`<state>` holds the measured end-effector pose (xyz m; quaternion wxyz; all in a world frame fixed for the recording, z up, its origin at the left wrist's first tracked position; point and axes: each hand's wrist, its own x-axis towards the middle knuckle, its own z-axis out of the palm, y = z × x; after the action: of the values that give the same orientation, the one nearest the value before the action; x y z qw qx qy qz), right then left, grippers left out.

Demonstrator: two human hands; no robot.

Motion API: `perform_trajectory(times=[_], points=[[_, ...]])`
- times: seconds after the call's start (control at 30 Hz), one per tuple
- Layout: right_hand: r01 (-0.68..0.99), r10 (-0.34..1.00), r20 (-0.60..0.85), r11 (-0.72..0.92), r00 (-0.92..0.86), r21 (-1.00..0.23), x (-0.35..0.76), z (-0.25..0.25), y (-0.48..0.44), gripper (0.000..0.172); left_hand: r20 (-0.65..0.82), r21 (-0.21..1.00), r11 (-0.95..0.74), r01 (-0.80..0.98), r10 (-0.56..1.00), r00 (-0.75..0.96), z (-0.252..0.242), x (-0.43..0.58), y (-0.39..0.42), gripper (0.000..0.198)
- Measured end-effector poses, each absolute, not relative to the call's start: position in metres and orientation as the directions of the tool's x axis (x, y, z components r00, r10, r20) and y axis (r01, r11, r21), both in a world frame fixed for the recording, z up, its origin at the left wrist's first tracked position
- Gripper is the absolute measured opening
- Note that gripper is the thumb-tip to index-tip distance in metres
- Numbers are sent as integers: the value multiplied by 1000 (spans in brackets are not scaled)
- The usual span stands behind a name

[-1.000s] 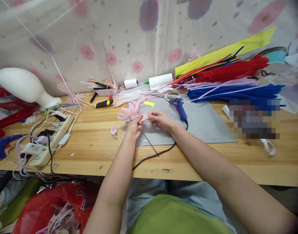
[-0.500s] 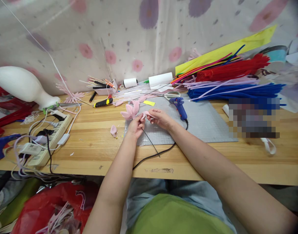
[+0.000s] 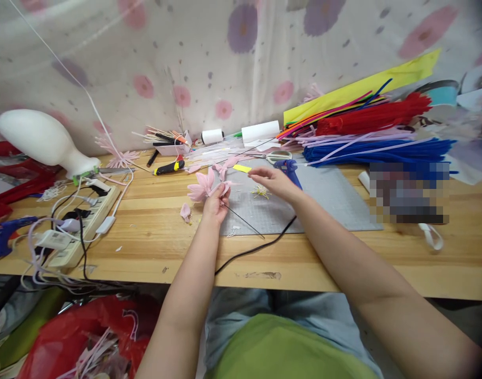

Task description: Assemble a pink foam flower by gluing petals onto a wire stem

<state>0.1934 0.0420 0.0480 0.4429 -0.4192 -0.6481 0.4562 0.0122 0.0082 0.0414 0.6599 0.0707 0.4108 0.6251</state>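
Observation:
My left hand is closed on a pink pipe-cleaner flower whose thin dark wire stem trails down to the right over the grey cutting mat. My right hand hovers over the mat with fingers stretched toward the left, holding nothing, just in front of the blue glue gun. A small yellowish stamen tuft lies on the mat beside that hand. A loose pink petal lies on the wooden table to the left of my left hand.
Bundles of blue, red and lilac pipe cleaners lie at the back right. Scissors, a white roll and a yellow-black knife sit behind the mat. A power strip with cables and a white foam head stand at the left.
My right hand let go of the flower and moved right and back, toward the glue gun. My left hand keeps the flower, now tilted to the left.

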Motion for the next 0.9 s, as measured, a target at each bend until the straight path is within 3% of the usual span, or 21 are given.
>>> perform_trajectory(times=[0.07, 0.13, 0.23, 0.27, 0.37, 0.47, 0.57, 0.63, 0.77, 0.9], points=[[283, 913, 114, 238, -391, -929, 224, 58, 39, 37, -431, 618, 183, -765, 892, -134, 40, 11, 8, 10], [410, 853, -98, 143, -513, -901, 257, 62, 35, 40, -420, 631, 187, -753, 899, -128, 39, 11, 8, 10], [632, 839, -312, 48, -446, -774, 293, 59, 33, 48, -411, 650, 201, -733, 904, -117, 38, 12, 6, 9], [697, 903, -274, 39, -332, -716, 299, 56, 35, 49, -407, 656, 203, -727, 906, -115, 38, 12, 6, 9], [757, 998, 61, 27, 17, -653, 294, 40, 45, 40, -399, 677, 203, -707, 909, -120, 38, 13, 6, 9], [711, 977, 172, 31, 127, -703, 271, 20, 59, 37, -390, 693, 196, -694, 911, -133, 38, 14, 5, 9], [612, 961, 86, -97, 262, -785, 254, 8, 65, 38, -379, 705, 186, -684, 914, -142, 37, 14, 4, 8], [457, 958, 32, -107, 285, -883, 250, 7, 62, 40, -372, 712, 182, -679, 917, -145, 37, 14, 4, 8], [17, 998, 60, 60, -34, -998, 243, 22, 39, 46, -363, 726, 186, -662, 922, -138, 36, 12, 5, 12], [-62, 960, 44, 28, -278, -998, 227, 36, 18, 42, -333, 733, 175, -657, 935, -123, 32, 9, 7, 15]])
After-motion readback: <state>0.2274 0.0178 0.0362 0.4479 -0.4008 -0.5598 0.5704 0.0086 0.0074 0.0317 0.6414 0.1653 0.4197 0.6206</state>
